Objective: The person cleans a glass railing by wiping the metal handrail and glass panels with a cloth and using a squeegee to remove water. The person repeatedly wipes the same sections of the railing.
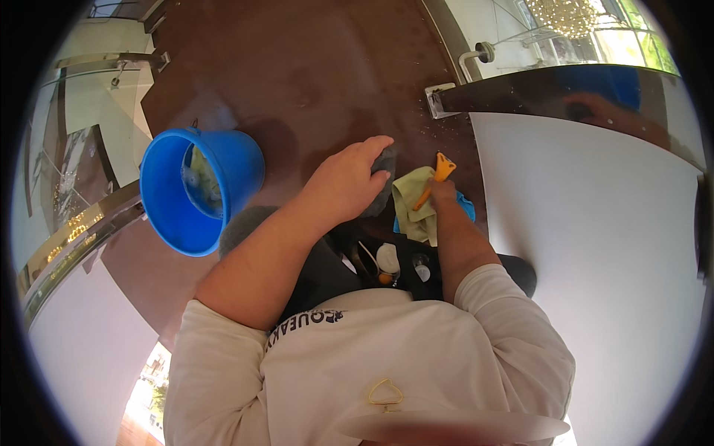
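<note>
My left hand [351, 181] is palm down over the dark brown surface, its thumb and fingers around a dark grey cloth or pad [381, 192] that it partly hides. To its right, my right hand [442, 192] grips a yellow-orange scraper-like tool [444, 167], its wider end pointing away from me. A light green cloth [413, 192] lies against that hand, with a blue cloth [465, 207] showing beside and beneath it. A black pouch [404, 251] at my waist holds a white-capped container [387, 258] and a clear bottle [422, 268].
A blue bucket [240, 167] at my left, its opening towards me, contains a wet greenish cloth [205, 175] and suds. A glossy dark rail [530, 92] with a metal bracket [442, 101] borders a pale panel [585, 212] at my right. Glass panels with metal fittings stand at far left.
</note>
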Demonstrator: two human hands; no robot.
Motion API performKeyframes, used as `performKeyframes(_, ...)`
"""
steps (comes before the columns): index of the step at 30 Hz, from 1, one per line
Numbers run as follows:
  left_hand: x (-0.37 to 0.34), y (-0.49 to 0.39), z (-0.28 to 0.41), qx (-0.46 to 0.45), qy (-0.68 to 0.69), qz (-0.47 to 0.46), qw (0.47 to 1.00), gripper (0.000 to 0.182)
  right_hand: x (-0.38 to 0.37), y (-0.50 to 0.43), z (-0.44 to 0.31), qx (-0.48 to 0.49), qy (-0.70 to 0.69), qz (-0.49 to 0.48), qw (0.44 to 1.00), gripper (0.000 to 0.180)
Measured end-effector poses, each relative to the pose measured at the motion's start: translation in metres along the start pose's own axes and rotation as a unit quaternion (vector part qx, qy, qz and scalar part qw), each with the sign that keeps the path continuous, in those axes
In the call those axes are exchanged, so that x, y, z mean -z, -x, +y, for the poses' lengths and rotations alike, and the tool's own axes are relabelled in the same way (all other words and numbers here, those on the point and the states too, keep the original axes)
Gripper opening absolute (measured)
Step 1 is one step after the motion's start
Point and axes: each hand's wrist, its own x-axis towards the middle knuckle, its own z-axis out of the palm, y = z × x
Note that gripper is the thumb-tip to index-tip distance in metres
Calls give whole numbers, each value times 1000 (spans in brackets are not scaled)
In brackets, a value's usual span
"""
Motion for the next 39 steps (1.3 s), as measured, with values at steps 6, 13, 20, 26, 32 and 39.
performKeyframes(6,3,-7,-2,-8,-20,-8,1000,46,36,41,-26,-107,-446,-52,887,26)
performKeyframes(13,-4,-28,12,-35,-55,-27,997,45,123,108,-94,-54,-750,-124,648,15)
performKeyframes(20,-8,-36,11,-39,-62,-16,997,45,152,113,-128,-47,-801,-122,584,12)
performKeyframes(26,-10,-39,6,-39,-73,-14,996,45,136,91,-137,-48,-836,-119,534,15)
performKeyframes(32,-13,-43,3,-41,-83,-15,996,47,122,82,-130,-51,-861,-136,487,19)
performKeyframes(39,-13,-47,4,-45,-79,-33,995,47,121,100,-136,-19,-817,-122,563,38)
